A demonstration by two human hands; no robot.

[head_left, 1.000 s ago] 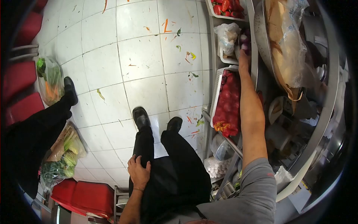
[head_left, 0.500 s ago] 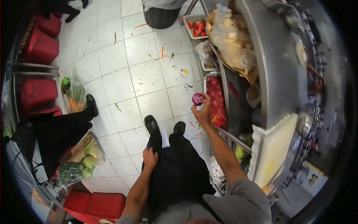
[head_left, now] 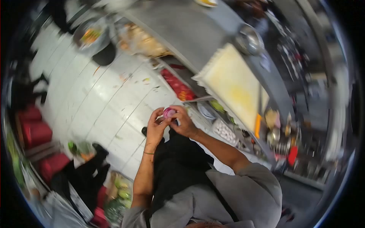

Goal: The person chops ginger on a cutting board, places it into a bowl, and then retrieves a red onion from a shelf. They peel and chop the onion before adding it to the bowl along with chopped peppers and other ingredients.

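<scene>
A red onion [head_left: 169,112] is held in front of my dark apron, above the floor. My left hand [head_left: 155,124] has its fingers curled against the onion's left side. From the right, my right hand [head_left: 184,123] grips the same onion between thumb and fingers. The fingers partly cover it, and motion blur hides whether its skin is broken. To the right of my hands, a red mesh sack [head_left: 174,83] lies on the low shelf under the counter.
A yellow-stained cutting board [head_left: 235,85] lies on the counter with an orange-handled knife [head_left: 258,124] at its edge. A metal bowl [head_left: 249,40] stands beyond. White round items [head_left: 224,130] fill a low crate. A bin [head_left: 104,56] stands ahead; another person's dark-clothed legs [head_left: 81,178] are at left.
My right hand has brought the onion from beside the shelf to in front of my body. My left hand has risen from my thigh to the onion. The view has turned right.
</scene>
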